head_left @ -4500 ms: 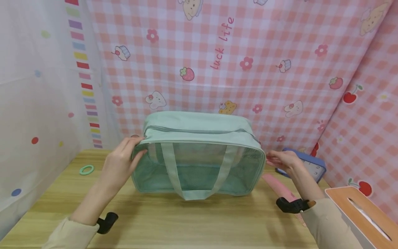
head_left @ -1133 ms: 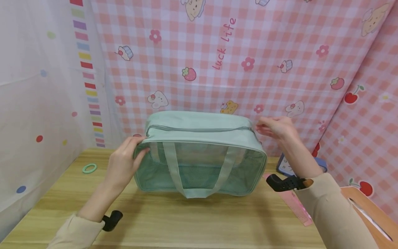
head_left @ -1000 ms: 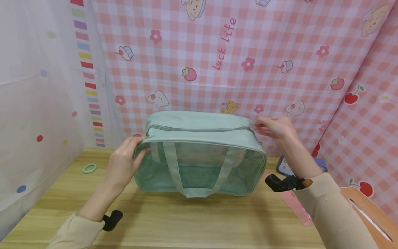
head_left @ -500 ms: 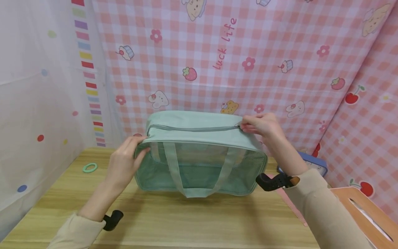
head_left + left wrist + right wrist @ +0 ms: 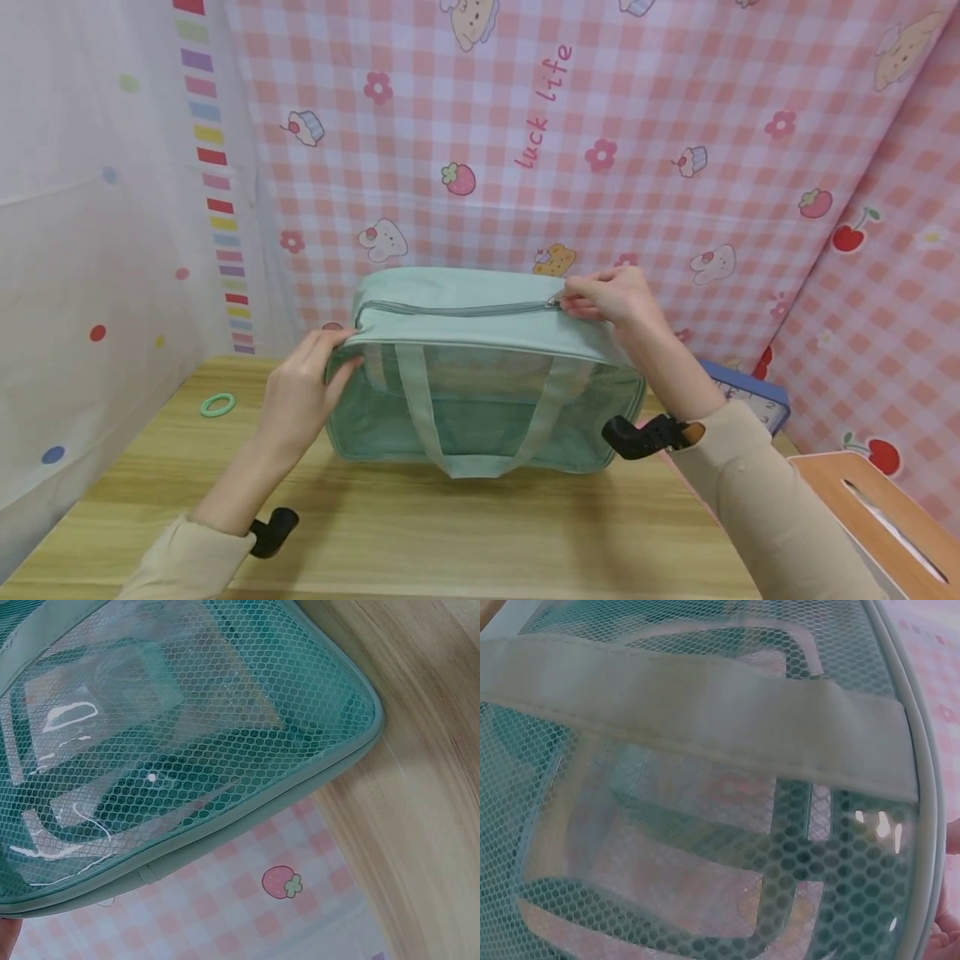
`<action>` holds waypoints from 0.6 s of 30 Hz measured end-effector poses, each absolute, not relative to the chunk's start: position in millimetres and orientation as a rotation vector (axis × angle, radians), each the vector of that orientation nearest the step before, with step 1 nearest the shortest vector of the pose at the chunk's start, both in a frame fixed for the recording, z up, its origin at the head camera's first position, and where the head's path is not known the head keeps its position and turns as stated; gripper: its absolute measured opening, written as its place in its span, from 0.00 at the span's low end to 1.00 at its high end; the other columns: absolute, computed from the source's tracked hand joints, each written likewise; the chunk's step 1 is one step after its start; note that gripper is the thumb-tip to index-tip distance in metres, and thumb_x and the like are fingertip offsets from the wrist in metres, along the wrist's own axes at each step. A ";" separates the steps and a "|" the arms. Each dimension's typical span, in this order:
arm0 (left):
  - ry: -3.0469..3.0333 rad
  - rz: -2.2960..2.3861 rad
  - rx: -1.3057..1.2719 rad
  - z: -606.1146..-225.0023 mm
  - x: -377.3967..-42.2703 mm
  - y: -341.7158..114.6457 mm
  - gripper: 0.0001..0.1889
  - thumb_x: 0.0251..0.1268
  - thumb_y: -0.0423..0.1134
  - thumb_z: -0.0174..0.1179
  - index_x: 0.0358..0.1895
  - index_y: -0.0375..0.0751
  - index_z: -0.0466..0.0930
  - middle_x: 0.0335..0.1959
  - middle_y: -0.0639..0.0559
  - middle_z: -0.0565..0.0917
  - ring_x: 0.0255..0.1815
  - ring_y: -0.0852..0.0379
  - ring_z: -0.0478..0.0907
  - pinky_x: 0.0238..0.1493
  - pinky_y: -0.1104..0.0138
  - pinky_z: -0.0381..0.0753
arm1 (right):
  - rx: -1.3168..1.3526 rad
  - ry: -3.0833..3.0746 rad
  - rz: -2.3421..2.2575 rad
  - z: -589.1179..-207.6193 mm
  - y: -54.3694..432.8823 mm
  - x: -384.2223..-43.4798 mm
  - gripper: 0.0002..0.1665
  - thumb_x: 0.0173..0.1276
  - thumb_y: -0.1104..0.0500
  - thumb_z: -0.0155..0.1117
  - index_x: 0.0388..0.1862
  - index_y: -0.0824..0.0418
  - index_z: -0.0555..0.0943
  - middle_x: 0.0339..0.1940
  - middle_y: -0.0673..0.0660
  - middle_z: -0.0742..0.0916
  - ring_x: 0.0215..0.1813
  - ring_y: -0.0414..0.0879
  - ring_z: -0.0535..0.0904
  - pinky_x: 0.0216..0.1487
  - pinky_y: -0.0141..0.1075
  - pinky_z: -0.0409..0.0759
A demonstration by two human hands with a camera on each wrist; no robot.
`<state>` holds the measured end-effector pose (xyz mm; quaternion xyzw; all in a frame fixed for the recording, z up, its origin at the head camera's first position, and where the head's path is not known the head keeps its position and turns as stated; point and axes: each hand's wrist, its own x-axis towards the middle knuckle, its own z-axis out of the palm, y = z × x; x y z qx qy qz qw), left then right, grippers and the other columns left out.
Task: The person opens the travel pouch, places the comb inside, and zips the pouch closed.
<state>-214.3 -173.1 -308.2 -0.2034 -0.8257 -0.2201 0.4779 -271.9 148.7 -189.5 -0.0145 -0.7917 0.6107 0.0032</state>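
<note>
A mint-green bag (image 5: 480,408) with mesh and clear panels stands upright on the wooden table, its strap handle (image 5: 474,465) hanging down the front. My left hand (image 5: 300,387) grips its upper left corner, thumb in front and fingers on top; a fingertip shows at the lower left of the left wrist view. Along the top runs a zipper (image 5: 465,311). Near its right part, my right hand (image 5: 611,296) pinches the pull beside the metal slider (image 5: 552,304). The right wrist view mostly shows the mesh side panel (image 5: 525,817), with fingers (image 5: 943,934) at the right edge.
A green ring (image 5: 217,406) lies on the table at left. Behind my right forearm are a blue clock (image 5: 750,392) and a mostly hidden pink comb. An orange box (image 5: 840,483) with a slit stands at front right. Patterned cloth walls close off the back and sides.
My right hand rose from the bag's right side to the top right end of the zipper, then slid left with the slider. My left hand kept its grip on the corner.
</note>
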 end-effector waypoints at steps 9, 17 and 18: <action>-2.017 -0.532 -0.495 -310.1 -216.0 -172.9 0.19 0.43 0.29 0.70 0.43 0.33 0.78 0.35 0.42 0.81 0.37 0.46 0.81 0.35 0.56 0.82 | -0.017 -2.494 1.905 -192.9 135.4 -273.2 0.09 0.60 0.64 0.59 0.37 0.69 0.79 0.15 0.46 0.83 0.22 0.36 0.81 0.32 0.27 0.83; -2.015 -0.525 -0.488 -310.0 -215.8 -172.9 0.20 0.42 0.29 0.70 0.43 0.33 0.78 0.35 0.41 0.81 0.35 0.46 0.81 0.32 0.58 0.82 | -0.014 -2.466 1.916 -194.5 121.5 -273.8 0.03 0.57 0.66 0.60 0.24 0.63 0.79 0.16 0.48 0.83 0.20 0.37 0.81 0.31 0.28 0.84; -2.015 -0.525 -0.485 -309.8 -215.7 -172.8 0.20 0.42 0.29 0.70 0.43 0.33 0.78 0.35 0.41 0.81 0.35 0.47 0.81 0.32 0.58 0.82 | -0.006 -2.464 1.919 -194.5 120.0 -274.0 0.03 0.57 0.66 0.60 0.25 0.63 0.79 0.16 0.48 0.83 0.20 0.37 0.81 0.31 0.29 0.84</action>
